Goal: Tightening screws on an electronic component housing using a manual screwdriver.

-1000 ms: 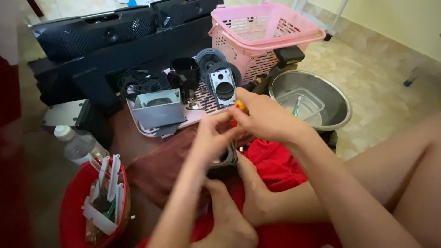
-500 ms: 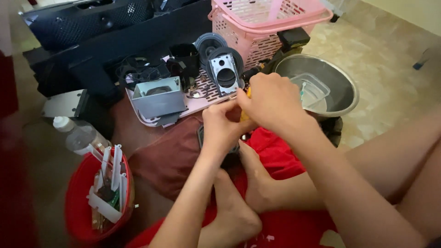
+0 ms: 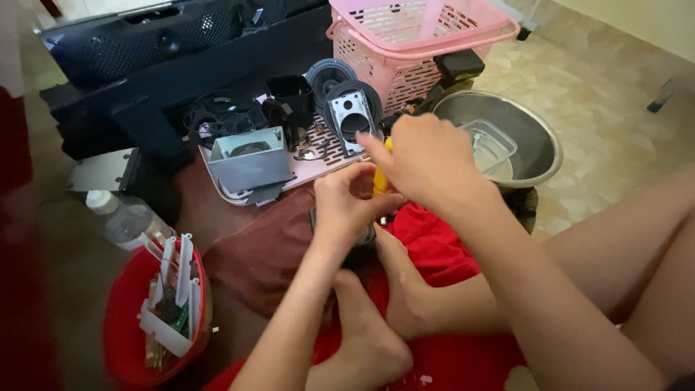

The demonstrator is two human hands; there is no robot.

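My right hand (image 3: 427,161) is closed around the yellow handle of a screwdriver (image 3: 381,177), held upright and pointing down. My left hand (image 3: 346,206) grips a small dark device (image 3: 362,239) that rests between my bare feet (image 3: 376,326) on a red cloth (image 3: 427,239); most of the device is hidden under the hands. The two hands touch each other over it.
A pink perforated tray (image 3: 318,156) holds a grey box (image 3: 250,156), speaker parts (image 3: 351,112) and cables. Behind stand a pink basket (image 3: 423,43) and black casing (image 3: 159,43). A steel bowl (image 3: 536,141) sits right, a red bucket (image 3: 130,318) and clear bottle (image 3: 127,221) left.
The view has shifted slightly so the hands sit a little higher and more to the right. Both hands keep their grip over the device; the screwdriver stays upright.
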